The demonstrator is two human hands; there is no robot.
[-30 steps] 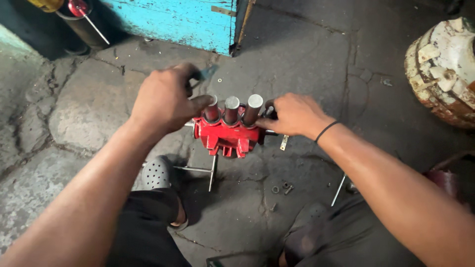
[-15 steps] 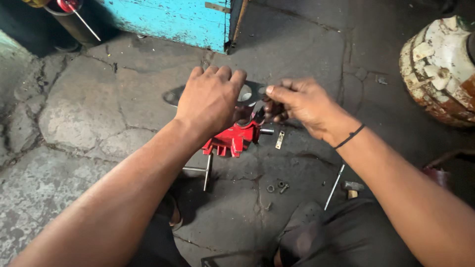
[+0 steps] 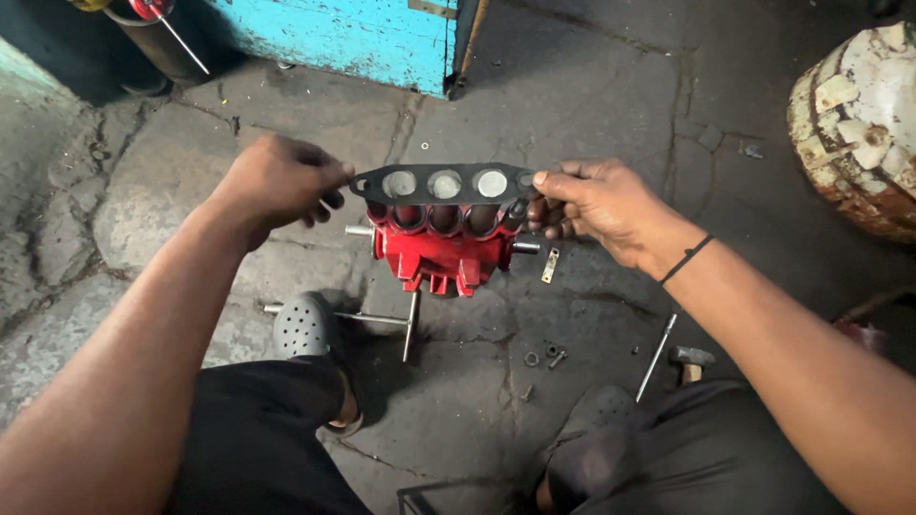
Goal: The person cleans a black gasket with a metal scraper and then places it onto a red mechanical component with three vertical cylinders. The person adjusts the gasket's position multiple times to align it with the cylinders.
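Note:
A red metal pump block (image 3: 439, 254) with three upright cylinders stands on the cracked concrete floor between my knees. Just above its cylinders I hold a flat black gasket (image 3: 420, 182) with three round holes. My left hand (image 3: 277, 183) pinches the gasket's left end. My right hand (image 3: 596, 210) pinches its right end. The gasket is level and the cylinder tops show through its holes. Short steel studs stick out of the block on both sides.
A T-handle wrench (image 3: 382, 319) lies on the floor by my grey clog (image 3: 303, 329). Loose nuts (image 3: 546, 356), a small bracket (image 3: 550, 265), a steel rod (image 3: 656, 356) and a hammer head (image 3: 689, 358) lie to the right. A blue wooden panel (image 3: 343, 33) stands behind; a rusty white tank (image 3: 859, 124) is at right.
My hands were on top of the block's cylinders; now they have moved apart and hold the black gasket by its two ends, level above the cylinders.

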